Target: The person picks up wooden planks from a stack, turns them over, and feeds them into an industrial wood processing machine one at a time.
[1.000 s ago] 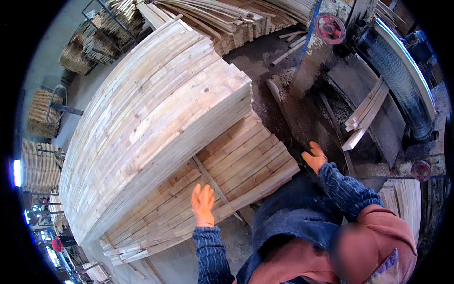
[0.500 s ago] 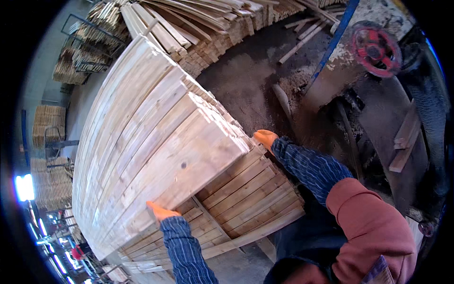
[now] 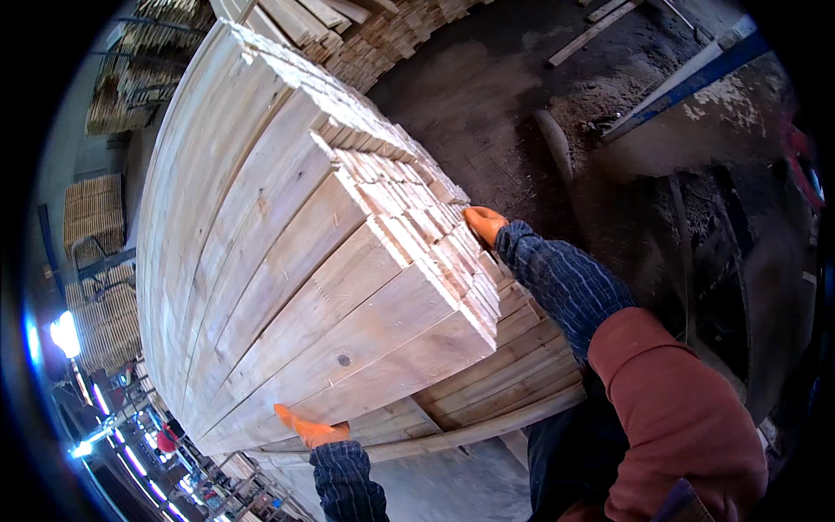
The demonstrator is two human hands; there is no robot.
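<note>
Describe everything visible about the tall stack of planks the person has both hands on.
The plank stack is pale, rough-sawn wood, boards laid flat in many layers, their cut ends forming a stepped near face. It rests on a lower layer of boards. The left hand touches its lower near corner; the right hand presses its end face.

Both orange-gloved hands, left hand (image 3: 310, 430) and right hand (image 3: 484, 224), press against the tall plank stack (image 3: 287, 261).

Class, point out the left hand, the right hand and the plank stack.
left hand (image 3: 311, 430), head view, back of the orange glove
right hand (image 3: 483, 224), head view, glove's back
plank stack (image 3: 287, 261), head view, top board
</note>
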